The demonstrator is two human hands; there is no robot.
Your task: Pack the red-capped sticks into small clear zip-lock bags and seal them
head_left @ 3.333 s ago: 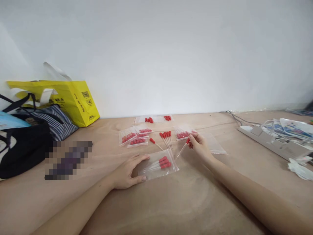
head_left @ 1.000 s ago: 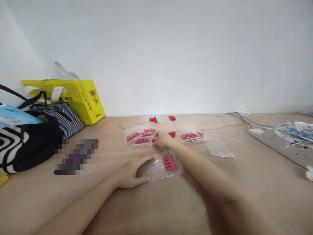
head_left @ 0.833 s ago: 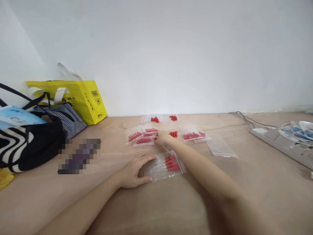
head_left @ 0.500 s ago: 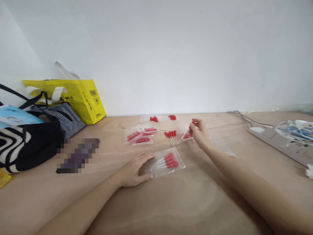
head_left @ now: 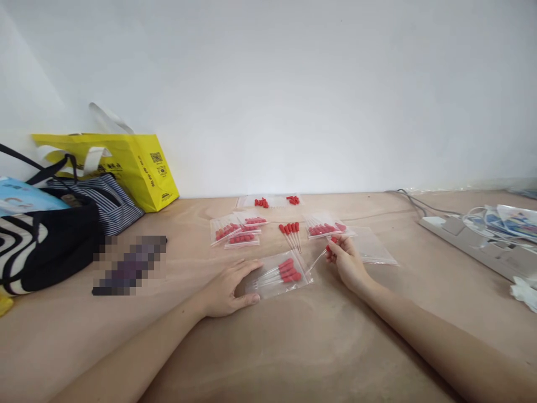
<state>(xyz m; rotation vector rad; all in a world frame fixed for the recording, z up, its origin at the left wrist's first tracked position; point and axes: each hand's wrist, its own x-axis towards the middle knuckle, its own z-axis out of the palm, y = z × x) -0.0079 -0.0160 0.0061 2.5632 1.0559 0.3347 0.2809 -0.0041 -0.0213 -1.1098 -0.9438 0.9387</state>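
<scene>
My left hand (head_left: pixel 229 290) lies on the table with thumb and fingers apart, along the left edge of a clear zip bag (head_left: pixel 302 286). Inside that bag are several droppers (head_left: pixel 288 271) with red bulbs and clear tubes. Pinched by its red bulb in my right hand (head_left: pixel 347 262) is a single dropper (head_left: pixel 318 262), its tube slanting down left toward the bag's right edge. Between the hands and farther back, several loose droppers (head_left: pixel 290 229) lie in a row. A filled bag of droppers (head_left: pixel 325 225) rests just beyond my right hand.
Several filled bags (head_left: pixel 242 239) overlap at centre left. Red bulbs (head_left: pixel 260 202) lie on a clear bag (head_left: pixel 274 200) by the wall. A flat clear bag (head_left: pixel 375 246), a power strip (head_left: pixel 474 246) and cables are at right. A yellow bag (head_left: pixel 157 184), a black bag (head_left: pixel 79 252) and a blurred dark object (head_left: pixel 130 266) are left.
My right hand has come nearer and lower, bringing the dropper toward the zip bag's right edge. My left hand keeps its place at the bag; the view has shifted slightly.
</scene>
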